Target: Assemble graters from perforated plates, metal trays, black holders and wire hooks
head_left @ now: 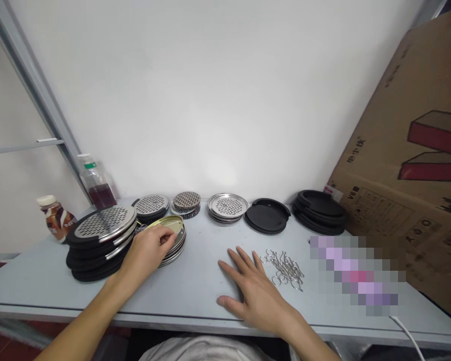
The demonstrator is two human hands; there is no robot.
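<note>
My left hand (148, 253) is at the left of the grey table (184, 293), its fingertips gripping the edge of a gold metal lid (165, 224). That lid lies tilted on a stack of metal discs (175, 249). Beside the hand stands a tall pile of black discs with perforated steel tops (101, 235). My right hand (253, 296) rests flat on the tabletop with fingers spread and holds nothing. Just to its right lies a loose heap of metal split rings and wire pins (283, 269).
Along the wall stand stacks of perforated steel discs (227, 207) and black rings (319, 213). Two plastic bottles (96, 183) stand at back left. A large cardboard box (398, 150) leans at right, above a pixelated patch (355, 276) and a white cable (409, 336).
</note>
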